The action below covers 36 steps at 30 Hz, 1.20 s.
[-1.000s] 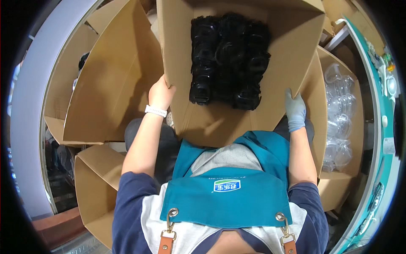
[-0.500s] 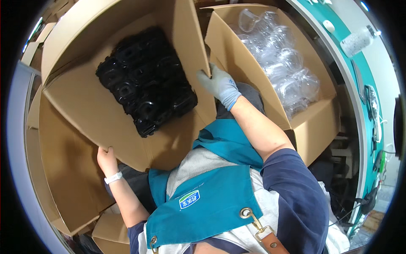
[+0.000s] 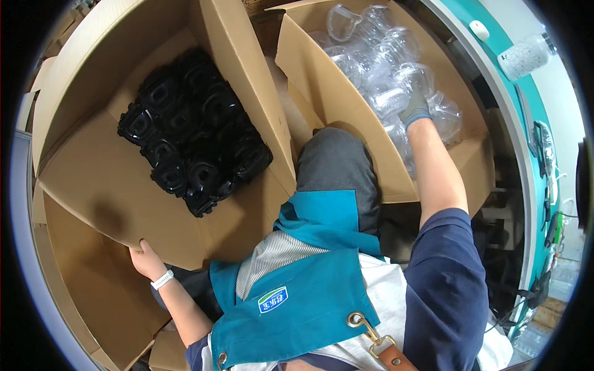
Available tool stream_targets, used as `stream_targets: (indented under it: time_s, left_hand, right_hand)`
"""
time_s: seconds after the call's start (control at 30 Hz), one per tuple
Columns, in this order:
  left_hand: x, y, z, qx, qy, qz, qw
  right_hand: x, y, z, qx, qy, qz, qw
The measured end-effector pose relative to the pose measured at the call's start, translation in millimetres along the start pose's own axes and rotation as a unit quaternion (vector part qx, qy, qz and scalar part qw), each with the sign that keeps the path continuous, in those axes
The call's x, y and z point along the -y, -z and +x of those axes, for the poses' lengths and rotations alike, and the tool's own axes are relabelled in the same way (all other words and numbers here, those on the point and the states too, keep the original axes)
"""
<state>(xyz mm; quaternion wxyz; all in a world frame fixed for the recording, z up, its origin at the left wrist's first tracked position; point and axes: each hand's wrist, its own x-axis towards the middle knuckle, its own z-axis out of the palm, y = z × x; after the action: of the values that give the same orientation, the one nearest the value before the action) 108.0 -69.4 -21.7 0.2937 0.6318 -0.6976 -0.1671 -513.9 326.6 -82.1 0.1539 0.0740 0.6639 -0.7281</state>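
A big cardboard box [image 3: 127, 188], tilted open toward me, takes up the left side. Inside lies a block of glossy black moulded plastic pieces [image 3: 198, 130] with rounded hollows. My left hand [image 3: 147, 260], bare with a white wristband, grips the near lower edge of this box, thumb over the rim. On the right, a second cardboard box [image 3: 331, 80] holds a heap of clear plastic, jug-like containers [image 3: 396, 52]. My right hand [image 3: 416, 108], in a grey glove, is down among these containers. Its fingertips are mostly hidden, so any grip does not show.
Another open cardboard box [image 3: 93, 290] stands below the left one. Along the right runs a teal-topped table [image 3: 489, 46] with a white mouse [image 3: 479, 29], a patterned bottle [image 3: 526, 57] and cables. My knee [image 3: 337, 161] is between the boxes.
My right hand has let go of the left box's side and moved right into the clear containers. The left hand still holds its edge; the view has shifted slightly.
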Motion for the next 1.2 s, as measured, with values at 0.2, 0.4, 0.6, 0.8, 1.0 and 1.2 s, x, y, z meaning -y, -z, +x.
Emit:
stream_targets:
  time_s: [0.2, 0.4, 0.6, 0.8, 1.0, 1.2]
  left_hand:
    - [17, -8, -2, -0.048, -0.027, -0.046, 0.997]
    - [12, -2, -5, -0.064, -0.011, -0.030, 0.997]
    - [19, -1, -4, -0.056, 0.004, -0.083, 0.995]
    - [17, -6, 0, -0.063, -0.010, -0.091, 0.994]
    - [26, -5, 2, -0.074, 0.008, -0.073, 0.995]
    - [26, -9, 6, -0.066, -0.014, -0.114, 0.991]
  right_hand:
    - [-10, -48, 30, -0.137, -0.079, 0.041, 0.987]
    - [-41, -32, 80, -0.123, -0.149, 0.013, 0.981]
    - [-73, -19, 94, -0.084, -0.104, 0.145, 0.980]
    - [-39, -31, 48, 0.010, -0.187, 0.238, 0.953]
    - [-20, -76, 19, -0.301, -0.110, -0.165, 0.933]
    - [-38, -26, 69, -0.223, -0.153, -0.011, 0.963]
